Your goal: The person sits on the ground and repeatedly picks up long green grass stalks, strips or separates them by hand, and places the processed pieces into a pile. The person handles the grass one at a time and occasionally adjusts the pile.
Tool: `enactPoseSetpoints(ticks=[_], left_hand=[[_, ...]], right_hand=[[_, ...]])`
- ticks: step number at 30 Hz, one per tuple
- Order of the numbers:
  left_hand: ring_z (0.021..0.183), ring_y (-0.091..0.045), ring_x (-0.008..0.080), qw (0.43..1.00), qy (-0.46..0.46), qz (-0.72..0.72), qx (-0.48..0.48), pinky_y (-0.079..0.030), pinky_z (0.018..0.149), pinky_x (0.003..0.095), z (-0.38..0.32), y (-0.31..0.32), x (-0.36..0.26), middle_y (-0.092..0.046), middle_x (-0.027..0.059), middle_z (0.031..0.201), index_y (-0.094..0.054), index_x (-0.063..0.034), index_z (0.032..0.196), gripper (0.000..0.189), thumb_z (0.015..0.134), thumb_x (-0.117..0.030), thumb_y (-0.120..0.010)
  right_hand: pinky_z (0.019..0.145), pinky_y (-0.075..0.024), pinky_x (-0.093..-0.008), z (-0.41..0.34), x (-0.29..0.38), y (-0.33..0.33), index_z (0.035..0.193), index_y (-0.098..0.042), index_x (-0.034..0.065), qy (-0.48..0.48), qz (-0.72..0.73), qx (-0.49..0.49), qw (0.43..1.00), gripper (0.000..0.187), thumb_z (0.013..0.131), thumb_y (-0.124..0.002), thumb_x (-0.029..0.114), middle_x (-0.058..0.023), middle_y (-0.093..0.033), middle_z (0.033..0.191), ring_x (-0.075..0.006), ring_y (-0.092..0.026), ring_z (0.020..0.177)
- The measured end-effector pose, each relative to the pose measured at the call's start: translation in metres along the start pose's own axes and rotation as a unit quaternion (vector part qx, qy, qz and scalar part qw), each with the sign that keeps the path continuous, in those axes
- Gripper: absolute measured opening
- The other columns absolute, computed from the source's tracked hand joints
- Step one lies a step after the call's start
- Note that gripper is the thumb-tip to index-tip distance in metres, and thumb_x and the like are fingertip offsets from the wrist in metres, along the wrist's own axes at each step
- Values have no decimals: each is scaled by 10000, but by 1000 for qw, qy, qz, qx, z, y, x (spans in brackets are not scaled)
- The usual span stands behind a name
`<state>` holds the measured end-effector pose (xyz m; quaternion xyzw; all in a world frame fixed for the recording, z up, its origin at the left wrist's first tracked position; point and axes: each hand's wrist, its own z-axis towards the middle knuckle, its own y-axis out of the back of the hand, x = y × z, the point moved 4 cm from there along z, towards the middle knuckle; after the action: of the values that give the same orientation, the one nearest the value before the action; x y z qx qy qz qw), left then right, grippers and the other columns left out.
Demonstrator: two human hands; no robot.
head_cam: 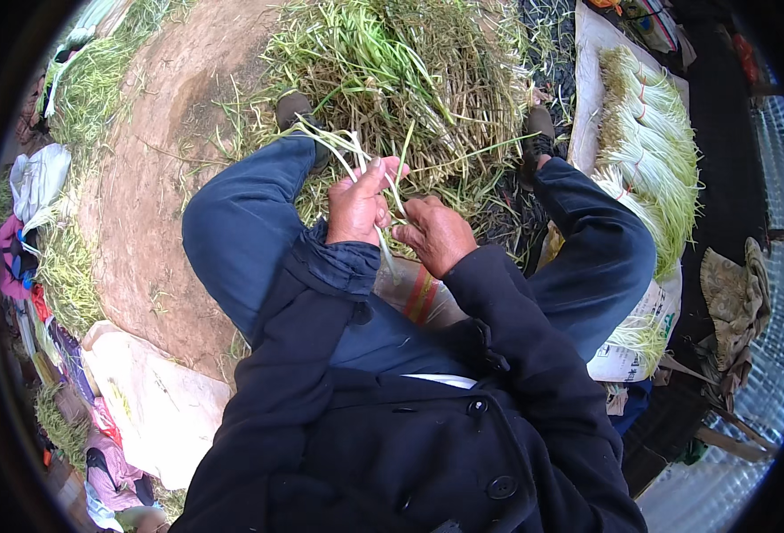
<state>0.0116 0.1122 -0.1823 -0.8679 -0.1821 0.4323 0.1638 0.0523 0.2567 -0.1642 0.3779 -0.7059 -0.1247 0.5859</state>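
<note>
Between my knees, my left hand (360,206) is closed around a few pale, thin vegetable stalks (334,141), whose tops stick out past the fingers. My right hand (434,233) is just beside it, with thumb and forefinger pinching a pale stalk (393,193). White stalk ends hang below the left hand over a woven sack (425,293) with red and yellow stripes. Beyond both hands lies a large heap of green and brown leafy stalks (425,80), between my two shoes.
Bundles of white-green stalks (655,153) tied with red bands lie in a row on a pale sheet (585,86) at the right. Trimmings (72,266) litter the earth floor (158,200) at the left. Other people (12,256) sit along the left edge, near a pale cloth (158,406).
</note>
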Motion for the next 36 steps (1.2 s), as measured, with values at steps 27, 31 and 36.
enactPoseSetpoints(ticks=[27, 31, 36], left_hand=[[383, -417, 47, 988, 7, 138, -64, -276, 344, 221, 31, 33, 18, -722, 138, 858, -674, 5, 1142, 263, 889, -66, -649], [366, -391, 44, 985, 14, 152, -79, -290, 340, 220, 37, 39, 20, -722, 122, 847, -648, -1, 1167, 270, 910, -83, -635], [369, -393, 47, 986, 15, 151, -73, -306, 336, 229, 42, 41, 24, -718, 112, 853, -641, -12, 1169, 262, 924, -103, -629]], right_hand=[[544, -352, -264, -187, -72, 264, 1205, -580, 26, 5, 570, -343, 746, 340, 1028, -556, 316, 32, -471, 715, -77, -395, 570], [561, -361, -277, -243, -126, 315, 1216, -575, 34, 2, 531, -481, 698, 325, 1027, -554, 297, 40, -457, 730, -91, -412, 597], [572, -402, -286, -312, -221, 356, 1205, -581, 46, -36, 459, -633, 622, 259, 1026, -537, 228, 30, -475, 743, -100, -442, 611]])
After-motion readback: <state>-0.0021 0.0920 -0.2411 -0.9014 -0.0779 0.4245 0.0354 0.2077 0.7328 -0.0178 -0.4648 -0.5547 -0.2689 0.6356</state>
